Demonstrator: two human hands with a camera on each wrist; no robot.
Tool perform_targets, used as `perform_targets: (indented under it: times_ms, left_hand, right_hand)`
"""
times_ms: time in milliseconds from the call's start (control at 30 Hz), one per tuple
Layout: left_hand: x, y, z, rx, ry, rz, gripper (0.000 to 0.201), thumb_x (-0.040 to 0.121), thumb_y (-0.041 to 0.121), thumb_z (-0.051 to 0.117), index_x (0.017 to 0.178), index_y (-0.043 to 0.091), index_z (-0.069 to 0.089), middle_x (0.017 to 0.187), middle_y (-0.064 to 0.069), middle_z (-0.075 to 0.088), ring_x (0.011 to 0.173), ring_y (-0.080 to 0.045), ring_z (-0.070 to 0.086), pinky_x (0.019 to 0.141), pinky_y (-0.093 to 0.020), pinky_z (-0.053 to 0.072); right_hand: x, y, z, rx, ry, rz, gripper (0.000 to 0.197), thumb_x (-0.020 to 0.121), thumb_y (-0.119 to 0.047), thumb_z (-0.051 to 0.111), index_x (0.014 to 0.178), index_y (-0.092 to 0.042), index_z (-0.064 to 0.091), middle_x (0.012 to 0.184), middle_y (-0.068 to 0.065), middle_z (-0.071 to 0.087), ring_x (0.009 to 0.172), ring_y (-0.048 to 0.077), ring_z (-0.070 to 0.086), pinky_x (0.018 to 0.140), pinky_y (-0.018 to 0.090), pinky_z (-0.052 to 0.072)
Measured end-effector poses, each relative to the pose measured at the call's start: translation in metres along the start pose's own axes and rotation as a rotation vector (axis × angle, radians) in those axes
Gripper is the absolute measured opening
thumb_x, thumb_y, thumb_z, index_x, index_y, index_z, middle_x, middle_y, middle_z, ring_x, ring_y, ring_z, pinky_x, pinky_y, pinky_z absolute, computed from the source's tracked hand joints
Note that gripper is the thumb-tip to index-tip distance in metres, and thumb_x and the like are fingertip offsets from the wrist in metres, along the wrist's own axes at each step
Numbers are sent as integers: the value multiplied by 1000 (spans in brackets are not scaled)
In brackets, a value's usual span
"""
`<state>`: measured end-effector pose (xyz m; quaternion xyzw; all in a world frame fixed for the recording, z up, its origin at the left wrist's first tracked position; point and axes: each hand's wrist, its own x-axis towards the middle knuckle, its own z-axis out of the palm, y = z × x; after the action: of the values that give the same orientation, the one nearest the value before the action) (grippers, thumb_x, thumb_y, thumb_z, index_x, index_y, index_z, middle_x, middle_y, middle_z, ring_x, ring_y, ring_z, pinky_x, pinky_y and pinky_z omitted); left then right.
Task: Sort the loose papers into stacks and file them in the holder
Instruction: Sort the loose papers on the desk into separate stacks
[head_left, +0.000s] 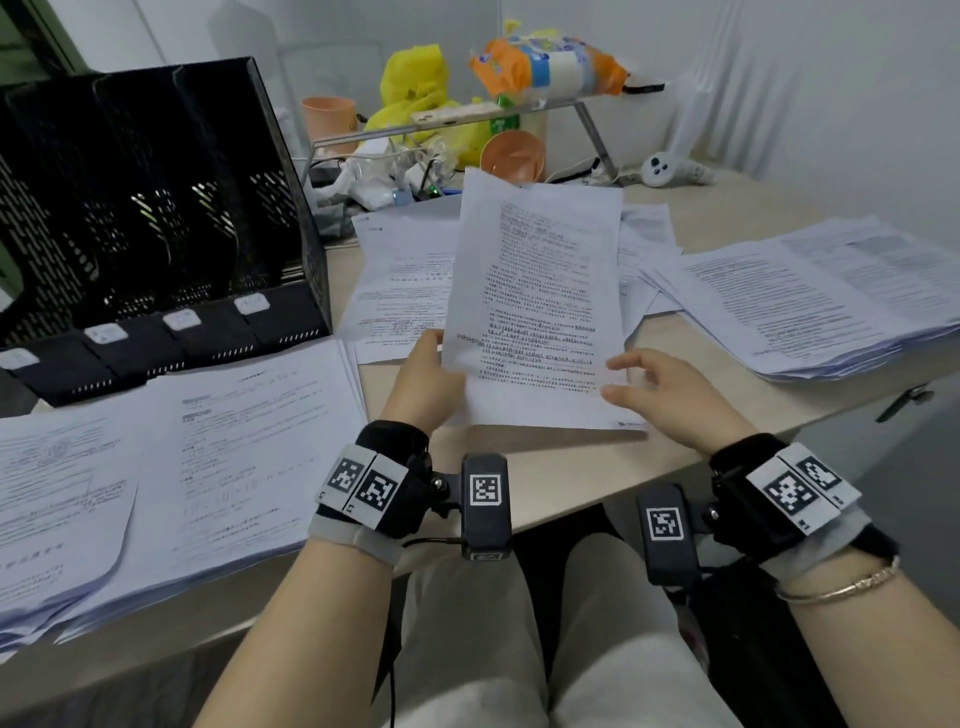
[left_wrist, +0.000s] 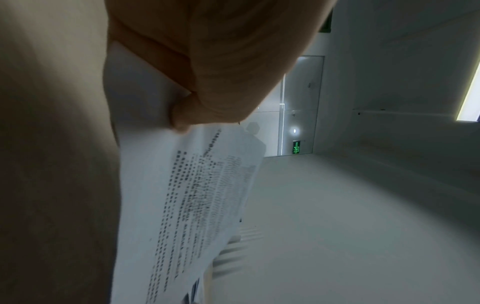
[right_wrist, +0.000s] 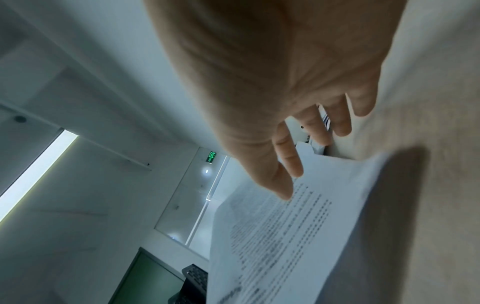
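Observation:
A printed sheet (head_left: 540, 301) (left_wrist: 187, 195) (right_wrist: 280, 236) stands tilted above the table centre. My left hand (head_left: 428, 371) (left_wrist: 182, 115) pinches its lower left edge between thumb and fingers. My right hand (head_left: 652, 382) (right_wrist: 306, 148) hovers at the sheet's lower right, fingers straight and spread, fingertips at the paper's edge. The black mesh file holder (head_left: 156, 208) with several slots stands at the back left. Paper stacks lie at the left (head_left: 156, 467), at the right (head_left: 810, 296) and behind the held sheet (head_left: 400, 280).
A metal shelf (head_left: 467, 124) at the back carries bags and snack packs; orange cups (head_left: 511, 156), cables and a white controller (head_left: 670, 169) lie under and beside it. The table edge (head_left: 571, 499) runs just in front of my lap.

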<state>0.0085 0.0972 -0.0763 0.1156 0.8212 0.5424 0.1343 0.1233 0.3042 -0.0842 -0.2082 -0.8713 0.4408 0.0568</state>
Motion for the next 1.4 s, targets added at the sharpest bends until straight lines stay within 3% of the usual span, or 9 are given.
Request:
perform_targets:
  times_ms: [133,333,533,900,1033,1133,1200,1300,1400]
  left_hand:
    - [-1,4,1,-79,24,103,39,88,-5,41,113,21,54,111,2,64,101,-15,61,84,-27,51]
    - [0,12,7,-155,66,208,41,87,-9,38,112,17,57,106,6,66,96,-7,61,72,-10,48]
    - [1,15,8,-170,91,233,35,92,-4,42,120,11,56,109,-1,66,96,-13,62,83,-22,49]
    - [-2,10,9,-169,111,236,32,91,-1,42,117,11,58,112,-2,67,105,-19,62,93,-37,50]
    - [-6,9,8,-162,134,225,28,93,2,39,111,14,57,110,-5,66,104,-23,61,91,-38,49]
    - [-5,11,11,-174,168,221,29,93,2,37,113,13,55,113,-4,64,105,-22,58,90,-35,47]
    - [-4,16,17,-190,168,227,32,93,0,36,117,12,54,114,-4,62,107,-22,58,92,-36,47]
    - [-1,28,32,-174,141,238,34,92,0,35,119,11,52,116,-4,61,107,-22,57,94,-38,47]
    - [3,41,55,-166,89,249,34,91,-1,34,118,11,50,116,-5,59,107,-24,55,95,-39,46]
  right_hand:
    - [4,7,-5,87,51,15,33,87,-20,64,120,-21,58,136,1,51,127,12,43,89,22,31]
    - [4,5,-8,281,294,-25,30,87,-11,62,116,-17,64,117,0,62,110,13,57,80,18,44]
    - [-2,0,-9,378,457,-89,29,87,-4,56,108,-21,65,108,-4,64,90,10,58,79,28,50]
    - [-8,-1,-10,391,465,-116,33,87,-5,56,111,-25,64,102,4,63,78,8,53,73,23,45]
    - [-12,-7,-9,412,439,-153,37,87,-2,56,118,-21,60,117,-3,60,94,14,58,82,23,47]
    - [-15,-9,-10,445,404,-179,40,89,-2,54,123,-22,57,119,-3,57,91,7,60,77,23,53]
    - [-15,-8,-14,464,373,-192,40,91,-4,54,125,-24,56,112,-6,61,85,1,63,72,24,57]
    - [-16,-10,-21,465,306,-212,34,93,-9,54,124,-22,58,90,-8,65,84,12,69,71,25,56]
    - [-15,-7,-30,428,270,-230,29,93,-13,55,121,-16,61,87,-8,65,84,10,68,66,20,55]
